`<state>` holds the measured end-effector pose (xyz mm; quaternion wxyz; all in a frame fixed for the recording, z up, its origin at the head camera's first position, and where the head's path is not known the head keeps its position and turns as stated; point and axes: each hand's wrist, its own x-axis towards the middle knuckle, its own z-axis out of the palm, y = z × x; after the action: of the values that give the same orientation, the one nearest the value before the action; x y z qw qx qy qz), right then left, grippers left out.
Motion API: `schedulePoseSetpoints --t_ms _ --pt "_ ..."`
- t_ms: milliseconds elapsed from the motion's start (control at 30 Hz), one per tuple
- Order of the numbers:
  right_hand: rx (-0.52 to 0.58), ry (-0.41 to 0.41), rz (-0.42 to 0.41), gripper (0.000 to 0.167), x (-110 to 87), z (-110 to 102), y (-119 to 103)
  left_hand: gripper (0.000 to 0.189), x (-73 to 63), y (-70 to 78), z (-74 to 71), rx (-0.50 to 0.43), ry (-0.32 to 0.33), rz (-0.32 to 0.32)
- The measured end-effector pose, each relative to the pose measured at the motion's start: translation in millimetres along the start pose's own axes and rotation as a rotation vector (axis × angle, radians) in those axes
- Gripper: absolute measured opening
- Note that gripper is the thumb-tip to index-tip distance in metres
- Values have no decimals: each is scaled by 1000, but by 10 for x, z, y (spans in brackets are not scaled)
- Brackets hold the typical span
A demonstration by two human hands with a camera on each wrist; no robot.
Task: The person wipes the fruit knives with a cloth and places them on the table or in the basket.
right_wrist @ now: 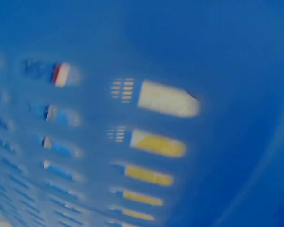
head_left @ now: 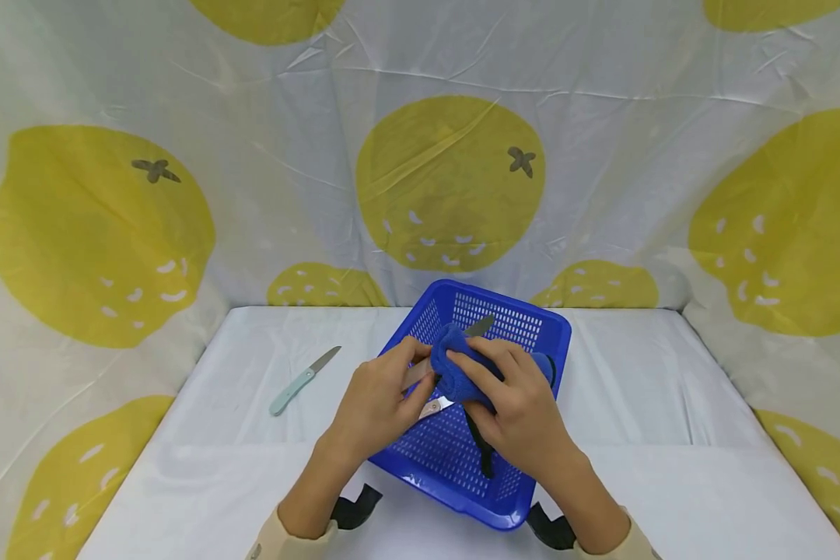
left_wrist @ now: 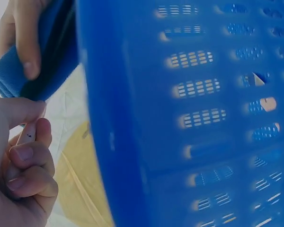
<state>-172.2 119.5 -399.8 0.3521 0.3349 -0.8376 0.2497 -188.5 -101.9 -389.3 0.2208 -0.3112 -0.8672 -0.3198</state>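
Observation:
Over the basket, my left hand [head_left: 378,400] grips a knife by its pale handle [head_left: 416,373]. My right hand [head_left: 521,408] holds a blue cloth [head_left: 453,385] folded around the blade; the blade's end [head_left: 481,325] sticks out beyond it. In the left wrist view, the curled fingers of my left hand [left_wrist: 31,156] wrap the handle, close to the cloth [left_wrist: 57,52]. The blue plastic basket [head_left: 462,505] sits under both hands. Inside it lie another item with a pale pinkish handle [head_left: 432,407] and a black strip-like thing [head_left: 481,447], both partly hidden. The right wrist view shows basket wall [right_wrist: 217,71], not my right hand.
A knife with a light blue handle [head_left: 294,391] lies on the white-covered table [head_left: 210,404], left of the basket. Behind stands a white curtain [head_left: 588,155] printed with yellow fruit. Black straps [head_left: 355,507] hang at both wrists near the basket's front edge.

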Motion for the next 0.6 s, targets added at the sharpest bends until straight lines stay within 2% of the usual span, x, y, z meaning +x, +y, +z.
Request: schedulePoseSetpoints --t_ms 367,600 --pt "-83 57 56 47 -5 -58 143 19 4 21 -62 14 21 93" --pt "-82 98 153 45 -25 -144 375 19 2 19 -72 15 1 89"
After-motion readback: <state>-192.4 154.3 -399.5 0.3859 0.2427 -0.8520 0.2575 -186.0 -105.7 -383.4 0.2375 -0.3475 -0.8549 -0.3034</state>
